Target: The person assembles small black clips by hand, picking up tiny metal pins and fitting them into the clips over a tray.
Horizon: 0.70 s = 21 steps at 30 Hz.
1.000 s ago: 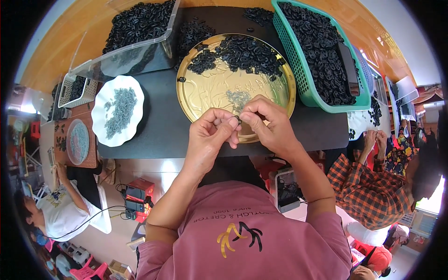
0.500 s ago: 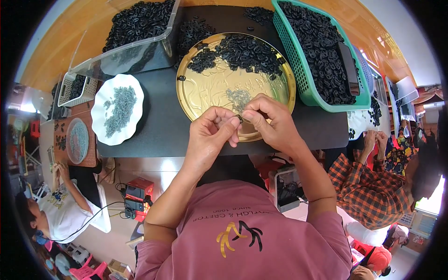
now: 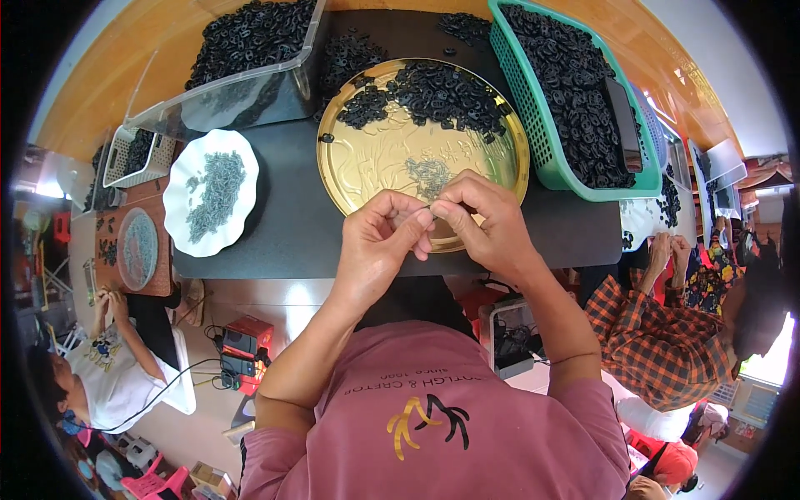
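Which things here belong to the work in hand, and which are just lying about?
Likely in the work: left hand pinching a dark piece, right hand at it; gold tray, black pieces, grey bits, white dish, green basket.

Seemingly just lying about: phone-like slab, red box, cardboard box.

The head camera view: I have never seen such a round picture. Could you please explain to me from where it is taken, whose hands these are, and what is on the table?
There is no machine arm here. A wide fisheye camera on a person's head looks down, so straight edges seem bent. The left hand and right hand are the wearer's own.

On the dark table is a round golden tray with black pieces and a small pile of grey bits. On its left are a white wavy-edged dish of grey bits and a clear bin; on its right, a green basket.

The left fingers pinch a small dark piece, mostly hidden; the right ones meet it.
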Motion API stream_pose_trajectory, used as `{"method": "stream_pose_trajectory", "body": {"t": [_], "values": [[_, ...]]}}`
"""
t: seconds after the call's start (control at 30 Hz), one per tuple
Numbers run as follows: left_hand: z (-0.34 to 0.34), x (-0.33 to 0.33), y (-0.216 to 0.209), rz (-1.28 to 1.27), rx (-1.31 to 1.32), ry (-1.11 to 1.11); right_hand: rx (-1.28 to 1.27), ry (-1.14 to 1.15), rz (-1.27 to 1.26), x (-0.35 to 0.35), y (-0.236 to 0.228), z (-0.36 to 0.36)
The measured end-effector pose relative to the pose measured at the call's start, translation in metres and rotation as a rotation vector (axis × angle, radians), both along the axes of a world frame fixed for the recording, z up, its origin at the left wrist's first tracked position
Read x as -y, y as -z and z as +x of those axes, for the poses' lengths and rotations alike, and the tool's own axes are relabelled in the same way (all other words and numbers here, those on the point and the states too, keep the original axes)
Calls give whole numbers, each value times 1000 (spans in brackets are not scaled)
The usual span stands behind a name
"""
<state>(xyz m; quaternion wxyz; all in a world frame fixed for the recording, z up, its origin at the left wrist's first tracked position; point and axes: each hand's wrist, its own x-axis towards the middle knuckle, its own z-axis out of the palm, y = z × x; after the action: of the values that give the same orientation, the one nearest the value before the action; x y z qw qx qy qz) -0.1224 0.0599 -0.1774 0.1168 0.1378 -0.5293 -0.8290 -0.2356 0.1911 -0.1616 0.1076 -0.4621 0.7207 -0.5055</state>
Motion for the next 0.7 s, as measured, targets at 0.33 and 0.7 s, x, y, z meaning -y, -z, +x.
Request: {"method": "stream_pose_trajectory", "body": {"t": [0.33,0.7], "values": [[-5,3,4,-33,1,29,151,47,82,-4,-2,-1],[-2,6,5,169,35,51,-85,-22,48,-9,-9,-6]]}}
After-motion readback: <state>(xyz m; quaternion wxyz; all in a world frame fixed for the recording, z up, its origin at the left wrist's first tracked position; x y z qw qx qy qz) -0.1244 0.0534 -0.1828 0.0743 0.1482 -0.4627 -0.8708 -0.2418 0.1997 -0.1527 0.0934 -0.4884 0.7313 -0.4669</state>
